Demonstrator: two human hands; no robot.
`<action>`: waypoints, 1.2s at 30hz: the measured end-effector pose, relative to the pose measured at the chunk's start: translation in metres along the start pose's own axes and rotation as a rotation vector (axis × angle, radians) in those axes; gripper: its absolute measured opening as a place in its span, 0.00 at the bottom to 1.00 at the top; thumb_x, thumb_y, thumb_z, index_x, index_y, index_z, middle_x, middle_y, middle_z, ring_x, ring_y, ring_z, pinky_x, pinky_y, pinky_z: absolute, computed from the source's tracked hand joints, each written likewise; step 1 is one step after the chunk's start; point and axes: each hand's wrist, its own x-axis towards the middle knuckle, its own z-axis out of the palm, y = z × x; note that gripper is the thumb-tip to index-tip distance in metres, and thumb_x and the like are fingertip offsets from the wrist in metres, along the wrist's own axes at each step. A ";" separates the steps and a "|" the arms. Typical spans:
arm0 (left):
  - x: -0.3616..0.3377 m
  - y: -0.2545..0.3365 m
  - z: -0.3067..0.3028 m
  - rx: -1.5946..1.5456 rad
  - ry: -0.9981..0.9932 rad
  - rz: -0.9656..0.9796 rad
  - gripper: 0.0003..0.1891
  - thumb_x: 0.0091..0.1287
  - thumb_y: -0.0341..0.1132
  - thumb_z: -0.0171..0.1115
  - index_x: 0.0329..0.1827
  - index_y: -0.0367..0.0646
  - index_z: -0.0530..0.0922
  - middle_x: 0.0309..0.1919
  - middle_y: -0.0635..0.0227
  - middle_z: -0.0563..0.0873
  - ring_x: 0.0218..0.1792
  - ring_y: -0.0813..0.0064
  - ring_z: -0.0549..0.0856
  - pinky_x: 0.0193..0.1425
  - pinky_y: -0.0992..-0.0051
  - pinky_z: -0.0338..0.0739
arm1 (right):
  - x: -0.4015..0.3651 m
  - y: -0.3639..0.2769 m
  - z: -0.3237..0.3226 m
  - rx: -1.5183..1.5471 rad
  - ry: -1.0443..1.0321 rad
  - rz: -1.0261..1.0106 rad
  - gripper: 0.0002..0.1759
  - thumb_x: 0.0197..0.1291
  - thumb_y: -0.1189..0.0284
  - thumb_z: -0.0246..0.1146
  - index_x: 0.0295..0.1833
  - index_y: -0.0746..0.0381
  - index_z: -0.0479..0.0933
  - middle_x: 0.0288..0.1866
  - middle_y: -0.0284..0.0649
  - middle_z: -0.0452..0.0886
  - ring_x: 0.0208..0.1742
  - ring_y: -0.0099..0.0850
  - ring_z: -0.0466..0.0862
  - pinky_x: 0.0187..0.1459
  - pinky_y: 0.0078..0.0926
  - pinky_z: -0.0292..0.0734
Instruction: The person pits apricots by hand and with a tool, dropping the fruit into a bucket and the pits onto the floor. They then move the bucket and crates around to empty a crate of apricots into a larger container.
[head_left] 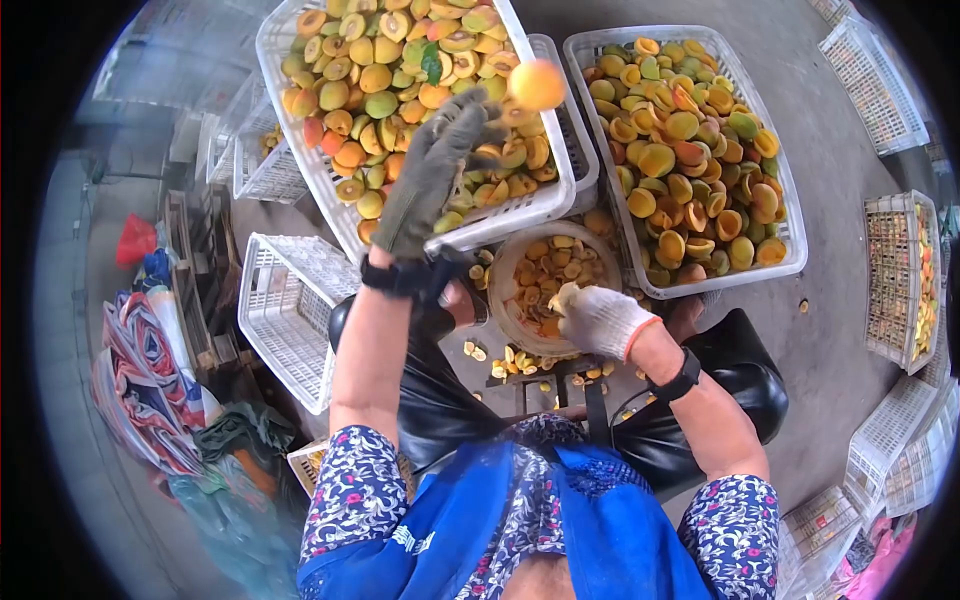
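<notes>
My left hand (440, 165), in a dark grey-green glove, reaches over the upper-left crate (400, 250) of apricot halves (375, 78). Its fingers are spread. Just beyond the fingertips, a blurred yellow-orange apricot (536, 85) shows above the crate's right side. In a white knitted glove with an orange cuff, my right hand (600, 318) is closed over the right side of a round tub (500, 312). Small pale-yellow bits show at its fingertips; I cannot tell what it grips. Wet orange and yellow fruit pieces (560, 270) lie inside the tub.
Right of the tub stands another white crate (700, 284) full of apricot halves. A white crate (285, 300) lies tilted at left, near wooden pallets (205, 270) and bundled sacks (150, 360). Scattered fruit bits (520, 360) lie below the tub. More crates (900, 280) line the right.
</notes>
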 end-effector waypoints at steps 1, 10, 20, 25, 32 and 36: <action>0.010 0.000 -0.015 0.479 -0.020 -0.037 0.23 0.75 0.51 0.49 0.55 0.39 0.77 0.47 0.60 0.85 0.49 0.69 0.84 0.52 0.69 0.79 | 0.001 0.009 0.001 -0.044 0.028 -0.075 0.14 0.59 0.68 0.53 0.44 0.65 0.78 0.35 0.55 0.84 0.38 0.51 0.85 0.40 0.45 0.80; 0.003 -0.075 -0.077 1.547 -0.049 -0.213 0.28 0.61 0.50 0.66 0.57 0.39 0.76 0.43 0.51 0.86 0.44 0.59 0.86 0.49 0.68 0.78 | 0.010 0.029 0.002 -0.092 0.260 -0.687 0.12 0.58 0.67 0.57 0.41 0.65 0.77 0.31 0.49 0.81 0.28 0.45 0.83 0.30 0.43 0.79; -0.057 -0.007 -0.016 -0.150 -0.175 -0.152 0.32 0.65 0.34 0.66 0.70 0.33 0.64 0.60 0.61 0.76 0.58 0.69 0.79 0.60 0.65 0.79 | 0.019 0.008 -0.013 -0.282 0.738 -0.587 0.10 0.55 0.73 0.60 0.41 0.66 0.77 0.49 0.54 0.76 0.48 0.50 0.80 0.45 0.40 0.79; -0.065 -0.024 0.007 -0.175 -0.157 -0.088 0.35 0.61 0.33 0.69 0.70 0.33 0.64 0.60 0.60 0.77 0.59 0.70 0.78 0.63 0.69 0.76 | 0.016 0.001 -0.014 -0.210 0.784 -0.532 0.09 0.54 0.74 0.61 0.41 0.65 0.77 0.47 0.54 0.76 0.46 0.50 0.80 0.43 0.41 0.79; -0.069 -0.029 0.025 -0.092 -0.127 -0.080 0.35 0.59 0.32 0.71 0.69 0.34 0.66 0.58 0.64 0.79 0.58 0.74 0.78 0.65 0.74 0.70 | 0.022 0.008 -0.008 0.034 0.807 -0.500 0.09 0.53 0.75 0.60 0.40 0.67 0.76 0.40 0.52 0.76 0.35 0.47 0.81 0.35 0.41 0.78; -0.069 -0.033 0.031 0.082 -0.109 -0.049 0.35 0.60 0.33 0.71 0.69 0.33 0.67 0.58 0.65 0.79 0.59 0.76 0.77 0.66 0.75 0.68 | 0.022 0.006 -0.010 0.195 0.693 -0.424 0.10 0.59 0.73 0.58 0.42 0.69 0.76 0.38 0.53 0.80 0.40 0.51 0.81 0.39 0.43 0.77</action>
